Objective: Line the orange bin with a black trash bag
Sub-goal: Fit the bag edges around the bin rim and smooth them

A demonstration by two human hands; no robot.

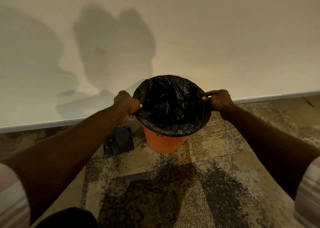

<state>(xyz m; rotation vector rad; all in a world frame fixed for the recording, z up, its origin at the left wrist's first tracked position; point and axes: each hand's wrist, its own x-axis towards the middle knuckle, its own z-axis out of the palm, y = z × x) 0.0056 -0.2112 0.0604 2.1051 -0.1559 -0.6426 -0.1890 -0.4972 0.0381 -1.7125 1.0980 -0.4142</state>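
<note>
1. Orange bin [164, 143]: stands upright on the patterned floor [216, 158], near the wall [207, 37]. Only its near side shows, below the bag.
2. Black trash bag [170, 103]: opened out, with its body hanging down inside the bin and its mouth stretched wide across the top. The near edge is turned over the rim, leaving a crumpled black band outside the orange wall.
3. Left hand [127, 104]: at the bag's left edge. The grip is closed on the film, with a fold pinched between thumb and curled fingers.
4. Right hand [219, 101]: at the bag's right edge. The grip likewise holds the film, with the thumb on top and the fingers curled beneath.
5. Done, as things lie: the bag is unfolded, opened, dropped into the bin and cuffed at the near edge.
6. Left to do, by judgement: both side edges are held out clear of the bin wall and need drawing down over the rim. The far rim is hidden by the bag, so I cannot tell whether it is cuffed. The task looks to be in its closing stage.
7. Folded dark packet [118, 142]: lies flat on the floor just beside the bin, on its left, untouched.
</note>
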